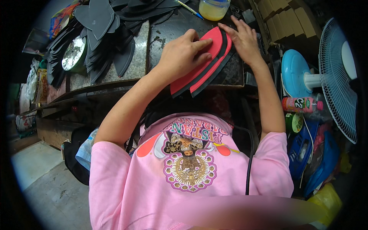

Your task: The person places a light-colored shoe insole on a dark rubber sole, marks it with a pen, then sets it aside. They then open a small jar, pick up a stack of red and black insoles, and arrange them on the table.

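Note:
Two curved, pointed red sheet pieces (199,65) with black undersides or edges lie overlapping on the dark worktop, their tips pointing away from me. Across the upper one rests my left hand (180,53), index finger stretched out and thumb apart, both touching the red face; its other fingers are curled and partly hidden. My right hand (245,42) is by the far tip, fingers spread, with one fingertip at or close to the red edge. I cannot tell whether that finger presses on it.
Stacked dark grey cut pieces (99,23) and a round lid (74,53) lie at left. A jar of yellowish paste (213,9) and a pen (191,9) are at the back. On the right stand a fan (337,76), a pink bottle (301,104) and brown cardboard boxes (289,23).

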Demonstrator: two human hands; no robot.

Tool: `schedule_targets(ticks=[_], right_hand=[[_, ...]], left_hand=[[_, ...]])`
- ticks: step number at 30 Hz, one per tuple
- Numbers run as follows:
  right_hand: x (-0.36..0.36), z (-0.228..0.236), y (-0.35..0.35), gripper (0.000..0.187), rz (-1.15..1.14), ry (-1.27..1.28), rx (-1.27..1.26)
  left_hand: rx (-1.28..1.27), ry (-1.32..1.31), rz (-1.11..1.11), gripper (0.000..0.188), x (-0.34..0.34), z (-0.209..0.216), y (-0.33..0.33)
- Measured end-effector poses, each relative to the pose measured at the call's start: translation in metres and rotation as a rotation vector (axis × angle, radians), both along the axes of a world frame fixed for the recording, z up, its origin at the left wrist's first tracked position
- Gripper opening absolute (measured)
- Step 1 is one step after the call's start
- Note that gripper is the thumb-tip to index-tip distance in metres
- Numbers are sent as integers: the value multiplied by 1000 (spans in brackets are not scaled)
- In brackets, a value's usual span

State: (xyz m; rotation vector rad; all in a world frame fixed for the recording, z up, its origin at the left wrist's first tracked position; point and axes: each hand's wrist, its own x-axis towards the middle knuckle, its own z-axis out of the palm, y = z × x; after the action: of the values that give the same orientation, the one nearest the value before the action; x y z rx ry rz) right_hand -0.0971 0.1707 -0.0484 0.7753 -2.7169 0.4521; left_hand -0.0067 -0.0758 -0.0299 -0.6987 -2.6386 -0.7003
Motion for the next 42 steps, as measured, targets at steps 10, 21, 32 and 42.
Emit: schedule_targets(ticks=[10, 21, 32, 42], right_hand=[[89, 17, 4, 59, 117, 212, 144], [88, 22, -3, 52, 179, 29, -694], [93, 15, -21, 47, 142, 234, -433], [42, 69, -21, 46, 163, 363, -279]], left_hand=[[-21, 4, 25, 41, 2, 0, 2], [-12, -3, 44, 39, 4, 1, 2], [-149, 1, -22, 44, 4, 18, -1], [-170, 236, 11, 39, -37, 43, -46]])
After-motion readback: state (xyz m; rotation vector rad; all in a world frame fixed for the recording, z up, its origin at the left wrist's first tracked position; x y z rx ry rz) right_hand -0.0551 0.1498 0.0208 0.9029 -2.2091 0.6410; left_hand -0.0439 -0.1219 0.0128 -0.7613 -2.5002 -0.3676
